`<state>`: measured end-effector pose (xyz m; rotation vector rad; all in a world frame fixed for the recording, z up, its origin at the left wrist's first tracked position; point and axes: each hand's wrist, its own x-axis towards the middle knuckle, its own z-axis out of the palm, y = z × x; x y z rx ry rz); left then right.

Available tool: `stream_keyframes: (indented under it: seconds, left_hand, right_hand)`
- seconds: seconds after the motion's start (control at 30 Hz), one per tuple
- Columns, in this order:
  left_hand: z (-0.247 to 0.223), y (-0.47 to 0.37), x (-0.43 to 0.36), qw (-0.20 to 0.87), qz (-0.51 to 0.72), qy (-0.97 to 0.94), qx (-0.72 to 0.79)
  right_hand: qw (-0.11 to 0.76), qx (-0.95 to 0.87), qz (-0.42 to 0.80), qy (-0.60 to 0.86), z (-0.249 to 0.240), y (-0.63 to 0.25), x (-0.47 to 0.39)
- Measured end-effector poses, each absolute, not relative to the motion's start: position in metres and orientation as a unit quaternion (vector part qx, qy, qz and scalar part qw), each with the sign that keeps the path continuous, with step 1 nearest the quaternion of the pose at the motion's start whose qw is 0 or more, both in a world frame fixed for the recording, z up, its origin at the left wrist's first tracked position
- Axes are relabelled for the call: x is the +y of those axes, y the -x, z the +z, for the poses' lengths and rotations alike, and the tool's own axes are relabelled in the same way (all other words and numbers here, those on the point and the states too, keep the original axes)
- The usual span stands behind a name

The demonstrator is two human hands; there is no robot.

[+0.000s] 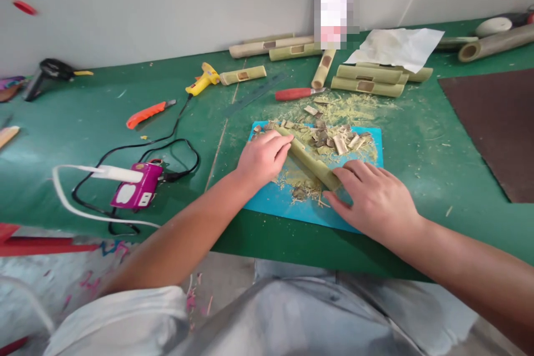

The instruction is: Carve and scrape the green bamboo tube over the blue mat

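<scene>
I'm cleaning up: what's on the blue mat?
Chips and shavings lie on the mat; the left hand and right hand hold a tube there. Whatever's beneath is hidden.

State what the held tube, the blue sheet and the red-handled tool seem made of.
Held tube: likely bamboo; pale green, matte, with fibrous shavings around it. Blue sheet: plastic or card, unclear; flat, evenly coloured. Tool's red handle: plastic or painted wood, smooth-looking; its blade: probably metal, greyish.
</scene>
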<state>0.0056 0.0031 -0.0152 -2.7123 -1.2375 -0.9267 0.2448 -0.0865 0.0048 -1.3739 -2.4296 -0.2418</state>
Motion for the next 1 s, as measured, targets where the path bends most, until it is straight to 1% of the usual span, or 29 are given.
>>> stream_keyframes:
  seconds: [0.1,0.2,0.3,0.37,0.5,0.6,0.77,0.87,1.0]
  left_hand:
    - [-0.014,-0.013,-0.010,-0.009,-0.285,0.890,-0.356]
    - [-0.012,-0.015,-0.017,-0.015,-0.264,0.913,-0.312]
    - [-0.011,-0.011,-0.013,0.037,-0.281,0.898,-0.337]
    - [-0.011,-0.009,-0.010,0.053,-0.287,0.890,-0.350]
    - [-0.012,-0.009,-0.010,0.023,-0.256,0.907,-0.335]
    - [-0.013,-0.009,-0.010,0.045,-0.269,0.893,-0.359]
    - [-0.014,-0.010,-0.010,0.034,-0.251,0.910,-0.329]
    - [-0.012,-0.010,-0.009,0.060,-0.266,0.897,-0.349]
    - [-0.011,-0.010,-0.009,0.034,-0.241,0.917,-0.317]
  right_hand:
    - [0.175,-0.865,-0.052,0.467,0.001,-0.243,-0.085]
    - [0.190,-0.866,-0.047,0.460,-0.002,-0.242,-0.084]
    - [0.202,-0.866,-0.051,0.455,-0.003,-0.241,-0.084]
    - [0.207,-0.865,-0.053,0.454,-0.003,-0.240,-0.084]
    - [0.211,-0.865,-0.051,0.453,-0.005,-0.240,-0.084]
    - [0.209,-0.864,-0.052,0.454,-0.005,-0.241,-0.085]
    - [0.201,-0.866,-0.046,0.456,-0.005,-0.241,-0.086]
    - [0.196,-0.864,-0.045,0.462,-0.006,-0.241,-0.086]
    - [0.194,-0.868,-0.040,0.456,-0.005,-0.241,-0.086]
